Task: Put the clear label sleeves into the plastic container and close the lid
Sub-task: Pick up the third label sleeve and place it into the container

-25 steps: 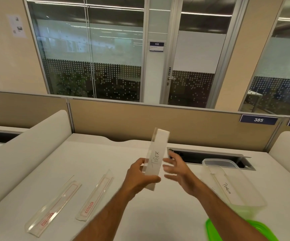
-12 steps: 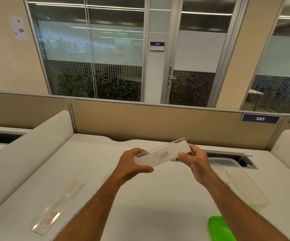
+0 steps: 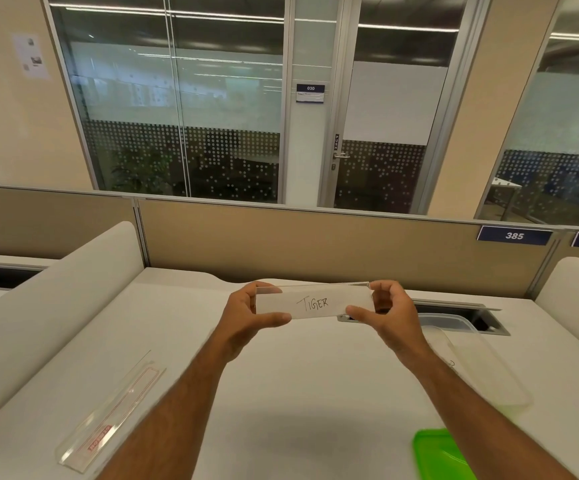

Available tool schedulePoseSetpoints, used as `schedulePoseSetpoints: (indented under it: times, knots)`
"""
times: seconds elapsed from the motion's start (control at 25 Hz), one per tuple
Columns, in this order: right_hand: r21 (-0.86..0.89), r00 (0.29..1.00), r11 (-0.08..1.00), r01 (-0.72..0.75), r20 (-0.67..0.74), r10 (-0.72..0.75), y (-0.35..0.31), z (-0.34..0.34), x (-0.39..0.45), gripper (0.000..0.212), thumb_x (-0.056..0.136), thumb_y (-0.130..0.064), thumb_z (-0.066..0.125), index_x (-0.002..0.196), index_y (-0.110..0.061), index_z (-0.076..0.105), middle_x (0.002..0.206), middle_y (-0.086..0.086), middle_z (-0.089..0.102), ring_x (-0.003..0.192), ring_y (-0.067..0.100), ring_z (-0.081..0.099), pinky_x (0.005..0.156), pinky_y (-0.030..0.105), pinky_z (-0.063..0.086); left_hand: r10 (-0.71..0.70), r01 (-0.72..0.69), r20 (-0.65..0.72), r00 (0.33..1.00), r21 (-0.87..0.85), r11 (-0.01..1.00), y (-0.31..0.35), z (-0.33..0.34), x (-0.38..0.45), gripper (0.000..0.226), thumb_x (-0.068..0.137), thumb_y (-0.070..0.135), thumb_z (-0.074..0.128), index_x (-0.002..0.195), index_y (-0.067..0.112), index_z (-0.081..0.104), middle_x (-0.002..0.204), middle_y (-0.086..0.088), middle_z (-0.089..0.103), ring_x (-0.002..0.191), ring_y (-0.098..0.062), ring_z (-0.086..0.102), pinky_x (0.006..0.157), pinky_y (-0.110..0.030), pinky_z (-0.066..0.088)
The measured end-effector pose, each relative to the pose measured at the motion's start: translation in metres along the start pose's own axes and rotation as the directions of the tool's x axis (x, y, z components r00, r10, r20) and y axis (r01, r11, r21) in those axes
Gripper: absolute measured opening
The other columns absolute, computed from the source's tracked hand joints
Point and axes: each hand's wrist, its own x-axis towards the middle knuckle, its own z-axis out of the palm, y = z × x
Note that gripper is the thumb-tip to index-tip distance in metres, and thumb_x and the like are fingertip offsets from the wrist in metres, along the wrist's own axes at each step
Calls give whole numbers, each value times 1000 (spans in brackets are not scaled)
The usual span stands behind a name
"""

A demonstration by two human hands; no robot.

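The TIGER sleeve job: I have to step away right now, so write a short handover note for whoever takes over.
Left hand and right hand: each pinches one end of the TIGER sleeve, held level above the desk.
Container: open, on the desk to the right; something with writing seems to lie inside, partly hidden by the right arm.
Green lid: off, lying near the bottom edge.
One more sleeve, with red print, lies at the desk's left.
Left to do: TIGER sleeve in, red-print sleeve in, lid on.
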Motion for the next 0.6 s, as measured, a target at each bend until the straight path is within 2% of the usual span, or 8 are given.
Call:
schedulePoseSetpoints:
  times: [0.04, 0.12, 0.24, 0.32, 0.4, 0.48, 0.6]
  knots:
    - [-193, 998, 979, 69, 16, -67, -2, -3, 2, 66, 52, -36, 95, 105, -29, 56, 96, -7, 60, 86, 11, 58, 71, 24, 51, -1, 1, -4, 1000, -3, 1000, -1, -1, 0, 65, 43, 20, 94, 102, 12, 67, 98, -6, 74, 93, -23, 72, 67, -25, 56]
    - [-480, 967, 840, 255, 137, -215, -8, -8, 7, 82, 48, -55, 89, 115, -30, 50, 108, -9, 52, 97, 10, 52, 80, 25, 49, -2, 1, -11, 1000, -16, 1000, -5, -3, -1, 64, 43, 20, 94, 100, 12, 68, 93, 0, 75, 90, -19, 73, 66, -23, 56]
    - [-646, 879, 597, 477, 341, -333, -23, -18, 18, 101, 51, -72, 78, 134, -28, 42, 129, -5, 48, 116, 15, 47, 99, 35, 42, -1, 1, -2, 1000, -17, 1000, -9, -3, -2, 62, 44, 20, 94, 100, 12, 67, 92, 0, 75, 90, -19, 73, 66, -23, 56]
    - [-695, 831, 458, 555, 493, -258, -34, -17, 24, 105, 52, -79, 71, 140, -33, 36, 137, -7, 48, 121, 15, 45, 104, 36, 37, -11, 10, 22, 1000, 5, 1000, -10, 2, -3, 60, 46, 21, 93, 100, 13, 67, 96, -6, 73, 92, -23, 72, 67, -25, 57]
    - [-712, 799, 401, 576, 594, -94, -42, -8, 25, 102, 48, -81, 69, 137, -40, 38, 128, -12, 56, 112, 11, 52, 96, 28, 43, -19, 16, 64, 998, 42, 999, -12, 13, -4, 58, 52, 21, 93, 102, 15, 66, 100, -8, 71, 94, -24, 71, 68, -27, 58]
    - [-721, 766, 367, 588, 642, 33, -42, 6, 22, 93, 46, -79, 68, 128, -45, 41, 110, -14, 63, 95, 10, 58, 81, 27, 51, -32, 24, 107, 994, 76, 997, -16, 25, -5, 57, 55, 22, 92, 105, 17, 65, 103, -7, 68, 95, -24, 70, 69, -27, 58]
    - [-695, 729, 420, 583, 676, 107, -33, 21, 16, 79, 47, -76, 68, 116, -46, 46, 88, -16, 58, 77, 5, 58, 62, 24, 51, -71, 50, 166, 984, 124, 991, -22, 36, -6, 59, 57, 25, 91, 108, 19, 63, 105, -6, 65, 96, -27, 67, 71, -29, 59]
